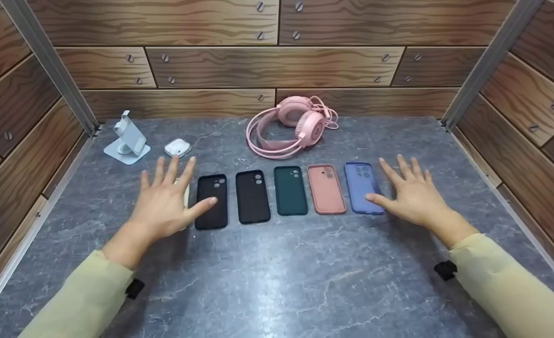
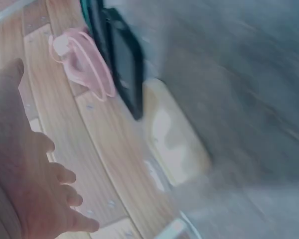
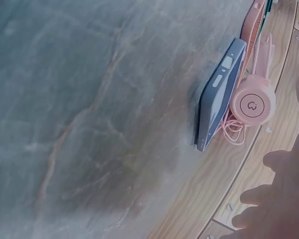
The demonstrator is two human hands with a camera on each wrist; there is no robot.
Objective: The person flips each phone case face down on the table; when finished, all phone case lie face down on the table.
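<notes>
My left hand (image 1: 162, 206) is spread flat above the left end of a row of phone cases, its fingers straight and nothing held. It mostly hides a cream phone case (image 2: 174, 134) in the head view, and its thumb overlaps a black phone case (image 1: 211, 213). Another black phone case (image 1: 253, 199), a dark green phone case (image 1: 291, 192) and a pink phone case (image 1: 327, 192) follow to the right. At the right end lies a blue phone case (image 1: 360, 180). My right hand (image 1: 415, 197) hovers beside it, also spread and holding nothing, with the thumb overlapping the case's edge.
Pink headphones (image 1: 288, 126) with a coiled cable lie behind the row. At the back left stand a pale folding stand (image 1: 129, 138) and a small white case (image 1: 178, 147). Wood-patterned panels (image 1: 272, 68) enclose the grey marbled table (image 1: 258, 277) at the back and sides.
</notes>
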